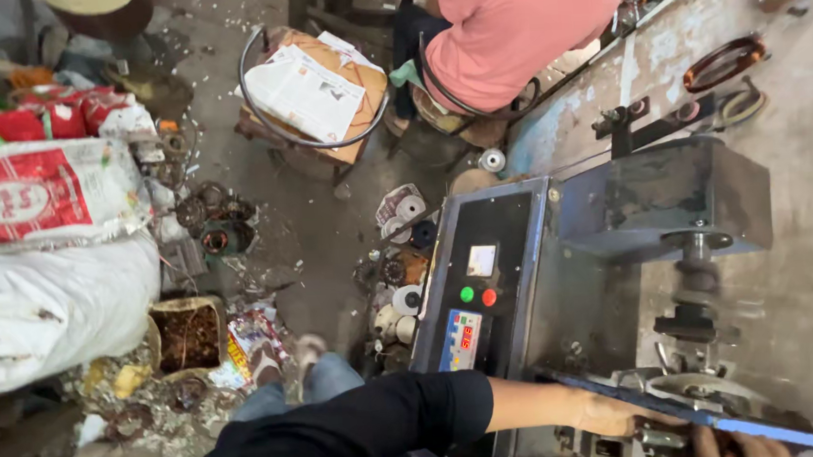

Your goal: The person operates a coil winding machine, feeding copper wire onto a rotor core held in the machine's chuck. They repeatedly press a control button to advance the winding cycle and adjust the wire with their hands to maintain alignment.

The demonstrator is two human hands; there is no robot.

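The long blue-grey metal strip [694, 415] runs slantwise across the lower right of the view, low on the grey winding machine [613, 273], and both hands are down there with it. The left hand [611, 414], on a bare forearm coming out of a black sleeve [370, 425], sits at the strip's near side with its fingers wrapped against the bar, touching it. The right hand [747, 445] is mostly under the strip at the bottom edge; how it grips, you cannot tell from here. Just above the strip, a pale round wheel [698, 389] and a dark vertical spindle [697, 278] rise from the machine's surface. To the left of the hands is the black control panel [479, 280], with a green button [466, 294] beside a red button [489, 296] and a small lit display [463, 332] below. Up top, another person in a pink shirt [517, 28] sits bent over at the long surface [794, 199]. A stool with newspaper [311, 90] stands on the littered floor, and white sacks [47, 275] pile at the left.
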